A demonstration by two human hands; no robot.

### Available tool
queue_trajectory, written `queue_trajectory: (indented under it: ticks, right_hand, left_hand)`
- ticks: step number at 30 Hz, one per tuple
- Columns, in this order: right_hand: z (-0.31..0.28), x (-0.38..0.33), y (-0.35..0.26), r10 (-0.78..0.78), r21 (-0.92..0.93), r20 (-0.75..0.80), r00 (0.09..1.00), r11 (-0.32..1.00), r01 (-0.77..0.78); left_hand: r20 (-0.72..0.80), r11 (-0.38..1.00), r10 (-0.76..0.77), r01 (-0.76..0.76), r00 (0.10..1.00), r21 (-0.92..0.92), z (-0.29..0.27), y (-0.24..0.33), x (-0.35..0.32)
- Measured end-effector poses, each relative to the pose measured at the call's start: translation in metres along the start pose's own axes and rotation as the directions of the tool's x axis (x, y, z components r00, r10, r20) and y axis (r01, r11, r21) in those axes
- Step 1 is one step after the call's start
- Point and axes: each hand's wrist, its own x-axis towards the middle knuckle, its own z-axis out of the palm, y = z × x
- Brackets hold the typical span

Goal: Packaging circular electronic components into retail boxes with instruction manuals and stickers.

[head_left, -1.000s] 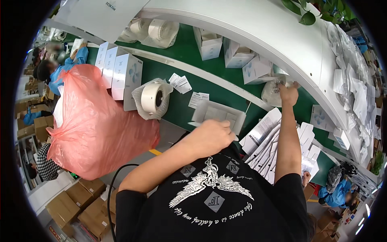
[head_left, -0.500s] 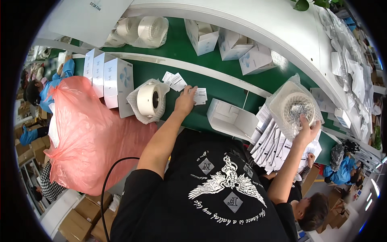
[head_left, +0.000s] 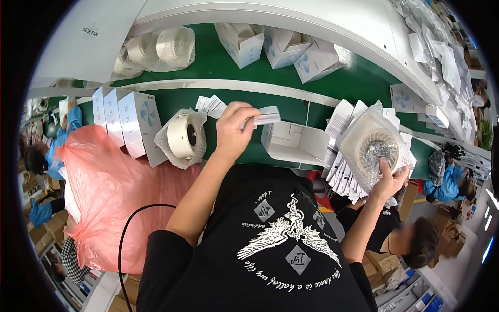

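Observation:
My left hand (head_left: pixel 235 129) pinches a small white printed card (head_left: pixel 270 115) between thumb and fingers, held above the green bench near the open white box (head_left: pixel 297 147). More white cards (head_left: pixel 210 105) lie on the bench just beyond that hand. On the right, my right hand (head_left: pixel 391 182) grips a round cream fan part in clear bubble wrap (head_left: pixel 367 139), thumb on top. Beneath it spreads a pile of white printed leaflets (head_left: pixel 339 122). To the left of my left hand sits another bubble-wrapped cream fan piece (head_left: pixel 179 137) with a dark round opening.
White printed boxes (head_left: pixel 136 125) stand in a row at the left, beside a large pink plastic bag (head_left: pixel 112 192). Along the back are bubble-wrapped rolls (head_left: pixel 174 46) and open white boxes (head_left: pixel 241 47). A co-worker (head_left: pixel 410 242) is close at lower right.
My left hand has lifted the card off the bench and tilted it toward the open box. My right hand still holds the wrapped fan part, and the view has shifted slightly.

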Motion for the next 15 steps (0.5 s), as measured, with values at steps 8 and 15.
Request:
queue_trajectory:
  ticks: [8, 15]
  right_hand:
    - [0.058, -0.037, -0.085, -0.19, 0.234, 0.092, 0.978, 0.958, 0.164]
    - [0.073, -0.054, -0.077, -0.138, -0.161, 0.886, 0.442, 0.804, 0.573]
  left_hand:
    - [0.419, 0.872, -0.085, -0.136, 0.904, 0.471, 0.018, 0.057, 0.021]
    - [0.519, 0.897, -0.376, 0.161, 0.767, 0.412, 0.016, -0.011, -0.009]
